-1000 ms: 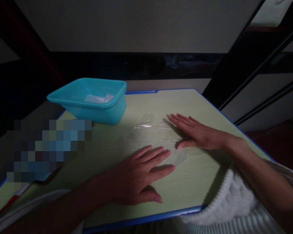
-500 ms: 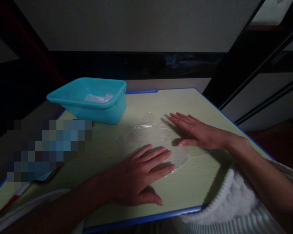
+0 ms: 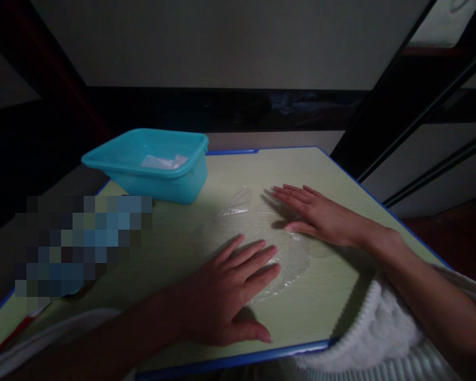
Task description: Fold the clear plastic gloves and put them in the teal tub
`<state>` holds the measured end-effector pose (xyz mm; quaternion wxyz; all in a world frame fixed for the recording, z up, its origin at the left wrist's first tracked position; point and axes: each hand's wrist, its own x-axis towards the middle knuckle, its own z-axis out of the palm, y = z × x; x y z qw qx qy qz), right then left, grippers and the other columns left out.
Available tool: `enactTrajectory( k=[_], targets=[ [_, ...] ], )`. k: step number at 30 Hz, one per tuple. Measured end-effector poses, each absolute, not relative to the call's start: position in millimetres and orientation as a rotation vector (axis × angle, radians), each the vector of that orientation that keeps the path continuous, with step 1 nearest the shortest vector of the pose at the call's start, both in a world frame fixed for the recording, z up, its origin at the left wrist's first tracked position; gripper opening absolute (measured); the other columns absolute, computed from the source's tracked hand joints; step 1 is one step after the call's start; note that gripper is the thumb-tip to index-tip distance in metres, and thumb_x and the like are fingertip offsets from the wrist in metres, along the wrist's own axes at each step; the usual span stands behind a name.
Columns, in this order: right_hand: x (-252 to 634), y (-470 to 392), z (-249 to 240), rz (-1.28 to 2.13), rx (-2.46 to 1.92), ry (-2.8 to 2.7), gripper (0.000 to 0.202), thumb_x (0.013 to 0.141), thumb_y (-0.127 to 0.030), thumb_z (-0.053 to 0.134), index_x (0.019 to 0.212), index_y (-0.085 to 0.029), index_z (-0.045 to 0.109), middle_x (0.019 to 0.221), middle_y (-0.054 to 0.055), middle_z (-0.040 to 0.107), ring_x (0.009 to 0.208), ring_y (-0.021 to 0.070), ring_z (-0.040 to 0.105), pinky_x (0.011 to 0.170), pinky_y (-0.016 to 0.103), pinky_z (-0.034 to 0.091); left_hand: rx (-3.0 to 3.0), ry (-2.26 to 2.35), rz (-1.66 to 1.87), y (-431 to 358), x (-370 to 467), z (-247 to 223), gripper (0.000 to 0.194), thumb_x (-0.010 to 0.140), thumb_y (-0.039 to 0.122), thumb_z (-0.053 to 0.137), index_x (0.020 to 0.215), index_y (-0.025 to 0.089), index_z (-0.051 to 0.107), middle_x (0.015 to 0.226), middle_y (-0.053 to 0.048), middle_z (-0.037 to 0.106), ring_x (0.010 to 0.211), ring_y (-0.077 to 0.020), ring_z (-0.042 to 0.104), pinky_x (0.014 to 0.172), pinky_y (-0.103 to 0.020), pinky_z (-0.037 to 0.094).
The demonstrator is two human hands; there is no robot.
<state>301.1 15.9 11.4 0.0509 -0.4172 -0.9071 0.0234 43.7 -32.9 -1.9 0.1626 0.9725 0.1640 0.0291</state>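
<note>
A thin, clear plastic film (image 3: 297, 259) lies spread on the pale table, with faint wrinkles and shiny edges. My left hand (image 3: 232, 291) rests palm down over its near left part, fingers spread and thumb pointing right. Over the film's right side is my right hand (image 3: 317, 211), palm down with the fingers stretched out to the left and the thumb apart; a shadow lies beneath it. Neither hand grips anything. The film's exact outline under the hands is hidden.
On the table (image 3: 289, 166), a turquoise basin (image 3: 162, 182) with a whitish packet (image 3: 164, 162) inside stands at the back left. A pixelated bluish object (image 3: 99, 233) lies at the left. Blue trim edges the table. A wall stands behind.
The film has flattened out a little and its near edge reaches closer to me. My right hand has shifted slightly left. The view has moved slightly.
</note>
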Motion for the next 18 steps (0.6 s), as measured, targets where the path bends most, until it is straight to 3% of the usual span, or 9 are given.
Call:
enactTrajectory(
  k=[3,7,14,18],
  targets=[
    [292,21,11,0.096,-1.247,-2.716,0.065,0.09,-0.056,0.03,0.138,-0.012,0.034,0.143,0.019,0.035,0.133,0.0308,0.03,0.105,0.057,0.025,2.766,0.539,0.117,-33,45,-2,0.075,0.085,0.063,0.036,0.138,0.009,0.033,0.148,-0.017,0.024,0.138,-0.0313,0.017,0.111,-0.053,0.011],
    [274,35,10,0.196,-1.254,-2.664,0.057,0.092,-0.053,0.027,0.133,-0.016,0.041,0.143,0.016,0.036,0.134,0.0303,0.029,0.105,0.06,0.022,2.791,0.85,0.246,-23,42,-7,0.064,0.092,0.051,0.031,0.137,0.005,0.033,0.147,-0.02,0.026,0.137,-0.0299,0.02,0.11,-0.053,0.017],
    [252,62,-3,0.327,-1.355,-2.653,0.053,0.094,-0.048,0.03,0.134,-0.017,0.043,0.146,0.018,0.03,0.136,0.034,0.02,0.103,0.062,0.02,2.813,1.087,0.291,-13,40,-17,0.055,0.093,0.046,0.033,0.131,0.007,0.041,0.143,-0.018,0.036,0.134,-0.0279,0.029,0.109,-0.049,0.023],
    [250,67,-10,0.406,-1.317,-2.642,0.051,0.094,-0.048,0.028,0.135,-0.02,0.042,0.147,0.013,0.03,0.137,0.0332,0.019,0.103,0.065,0.017,2.83,1.102,0.302,-15,42,-17,0.054,0.093,0.045,0.033,0.13,0.008,0.043,0.142,-0.016,0.038,0.133,-0.0272,0.03,0.109,-0.048,0.024]
  ],
)
